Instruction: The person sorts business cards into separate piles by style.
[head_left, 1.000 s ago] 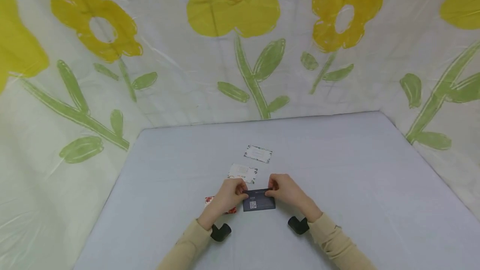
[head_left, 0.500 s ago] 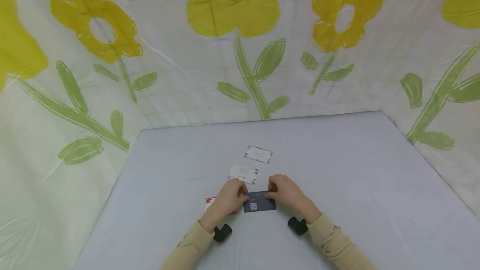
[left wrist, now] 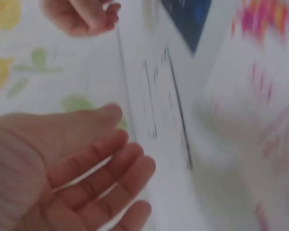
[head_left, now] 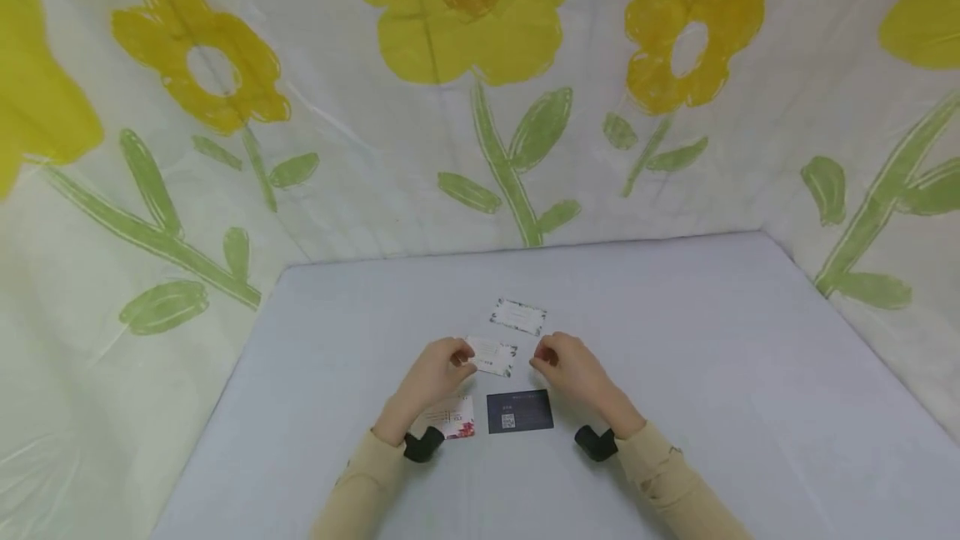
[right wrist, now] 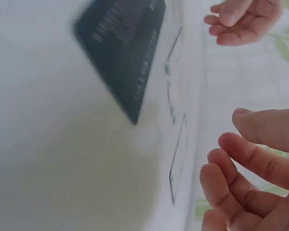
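A dark blue card (head_left: 528, 415) with a small QR code lies flat on the table, below and between the two hands. My left hand (head_left: 431, 373) hovers at the left end of a white floral-bordered card (head_left: 495, 357) and overlaps it in the head view. In the left wrist view its fingers (left wrist: 130, 180) are loosely bent, with nothing between them and the thumb. To the right of that card, my right hand (head_left: 573, 369) is raised with thumb and fingers apart, holding nothing. A white card with red flowers (head_left: 459, 419) lies partly behind the left wrist.
Another white card with a leafy border (head_left: 519, 317) lies farther back on the pale table (head_left: 712, 357). A curtain with painted yellow flowers (head_left: 468, 15) rises behind the table edge. Black wrist mounts (head_left: 425, 444) sit under both wrists.
Both hands have let go of the dark card's upper corners and lifted away. The left hand moved up and left, uncovering more of the red-flowered card; the right moved slightly up.
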Available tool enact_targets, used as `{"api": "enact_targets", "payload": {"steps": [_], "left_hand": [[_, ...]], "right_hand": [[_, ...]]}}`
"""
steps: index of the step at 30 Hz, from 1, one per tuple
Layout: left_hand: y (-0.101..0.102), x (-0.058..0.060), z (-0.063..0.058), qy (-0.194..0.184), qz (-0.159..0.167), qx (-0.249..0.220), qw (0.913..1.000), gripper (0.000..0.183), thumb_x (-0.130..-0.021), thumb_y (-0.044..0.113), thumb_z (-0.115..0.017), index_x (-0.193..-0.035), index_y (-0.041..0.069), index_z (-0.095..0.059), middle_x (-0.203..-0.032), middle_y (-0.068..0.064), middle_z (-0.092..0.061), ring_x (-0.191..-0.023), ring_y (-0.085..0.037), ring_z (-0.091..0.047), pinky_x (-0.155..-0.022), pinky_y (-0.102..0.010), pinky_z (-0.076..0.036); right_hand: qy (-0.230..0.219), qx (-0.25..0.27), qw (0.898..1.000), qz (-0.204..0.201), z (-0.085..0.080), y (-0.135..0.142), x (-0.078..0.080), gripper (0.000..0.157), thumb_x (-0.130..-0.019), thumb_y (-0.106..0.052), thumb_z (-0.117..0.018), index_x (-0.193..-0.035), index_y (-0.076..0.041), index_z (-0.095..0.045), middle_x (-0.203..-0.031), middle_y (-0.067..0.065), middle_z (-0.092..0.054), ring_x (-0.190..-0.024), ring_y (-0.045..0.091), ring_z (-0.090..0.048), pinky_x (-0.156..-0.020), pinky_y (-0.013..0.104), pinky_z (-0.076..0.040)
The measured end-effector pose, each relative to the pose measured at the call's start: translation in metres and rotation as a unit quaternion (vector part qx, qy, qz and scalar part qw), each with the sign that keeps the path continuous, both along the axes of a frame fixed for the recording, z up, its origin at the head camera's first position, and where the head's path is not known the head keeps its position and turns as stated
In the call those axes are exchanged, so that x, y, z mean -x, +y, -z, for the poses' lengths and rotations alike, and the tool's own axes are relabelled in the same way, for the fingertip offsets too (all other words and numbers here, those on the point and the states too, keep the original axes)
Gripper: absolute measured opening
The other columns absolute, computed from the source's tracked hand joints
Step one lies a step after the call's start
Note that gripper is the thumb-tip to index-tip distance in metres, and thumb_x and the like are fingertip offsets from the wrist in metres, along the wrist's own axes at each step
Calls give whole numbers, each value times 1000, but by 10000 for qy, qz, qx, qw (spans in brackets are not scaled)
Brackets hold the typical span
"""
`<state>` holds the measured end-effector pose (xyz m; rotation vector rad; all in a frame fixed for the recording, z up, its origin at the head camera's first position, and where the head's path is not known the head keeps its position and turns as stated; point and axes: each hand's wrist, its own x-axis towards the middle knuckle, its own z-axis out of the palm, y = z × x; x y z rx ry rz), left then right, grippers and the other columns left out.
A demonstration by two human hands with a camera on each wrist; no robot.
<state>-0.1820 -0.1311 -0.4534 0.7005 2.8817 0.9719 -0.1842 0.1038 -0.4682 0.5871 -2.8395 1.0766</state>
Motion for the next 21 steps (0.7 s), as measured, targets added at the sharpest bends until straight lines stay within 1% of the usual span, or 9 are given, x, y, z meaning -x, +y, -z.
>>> {"api": "enact_targets", "payload": {"steps": [3, 5, 7, 9, 11, 13, 15, 17, 21], "left_hand": [[-12, 16, -2, -178, 143, -6, 9997, 24, -82, 9, -62, -103, -1, -57, -95, -10, -57, -86, -22, -53, -74, -33, -44], [-17, 26, -3, -304, 255, 86, 9992, 30, -80, 8, -63, -107, -3, -54, -99, -12, -55, -89, -24, -52, -76, -35, -43], [-19, 36, -1, -390, 369, 280, 9982, 36, -78, 8, -65, -110, -3, -53, -101, -13, -55, -90, -26, -52, -78, -35, -42], [-20, 45, 1, -432, 514, 452, 9967, 42, -75, 8, -68, -112, -4, -52, -102, -14, -54, -92, -26, -51, -79, -36, -41], [-19, 51, 4, -445, 645, 613, 9950, 47, -73, 10, -70, -114, -4, -51, -103, -13, -54, -92, -26, -50, -81, -36, -41], [-19, 57, 7, -421, 780, 689, 9937, 51, -72, 11, -72, -116, -4, -50, -103, -13, -53, -93, -25, -49, -82, -36, -40], [-19, 60, 9, -385, 862, 756, 9927, 52, -72, 12, -72, -117, -3, -50, -103, -12, -52, -94, -24, -49, -83, -36, -40], [-18, 61, 11, -390, 881, 799, 9921, 52, -72, 13, -72, -117, -2, -51, -105, -11, -51, -95, -23, -49, -83, -35, -40], [-18, 62, 13, -468, 823, 875, 9917, 47, -72, 13, -72, -114, 1, -55, -106, -8, -51, -93, -20, -49, -82, -32, -40]], "right_hand": [[-3, -79, 10000, 39, -4, -7, 10, 11, -79, -17, -66, -82, -8, -62, -74, -3, -52, -67, 10, -47, -60, 26, -41], [-147, -191, 9997, 19, -6, -13, 17, 18, -78, -19, -67, -88, -4, -63, -78, 0, -53, -71, 12, -49, -64, 28, -41], [-287, -329, 9990, -36, -7, -20, 22, 27, -77, -21, -68, -94, -1, -63, -83, 4, -54, -75, 15, -49, -67, 31, -42], [-343, -570, 9977, -119, -5, -26, 27, 34, -75, -24, -69, -99, 0, -62, -86, 7, -54, -77, 17, -49, -69, 32, -42], [-343, -853, 9956, -184, -2, -32, 30, 40, -74, -29, -70, -100, 0, -61, -87, 7, -53, -76, 17, -48, -68, 32, -41], [-277, -1121, 9930, -247, 2, -37, 33, 42, -72, -33, -72, -98, -1, -61, -83, 5, -51, -72, 16, -45, -65, 31, -39], [-203, -1258, 9915, -263, 5, -41, 34, 43, -70, -34, -73, -96, -2, -61, -80, 3, -48, -68, 15, -41, -62, 30, -36], [-149, -1326, 9907, -263, 7, -45, 34, 42, -69, -34, -74, -93, -2, -61, -78, 3, -45, -66, 16, -38, -60, 30, -34], [-77, -1413, 9897, -225, 6, -49, 32, 43, -68, -32, -75, -96, -2, -62, -81, 3, -46, -69, 16, -40, -63, 30, -36]]}}
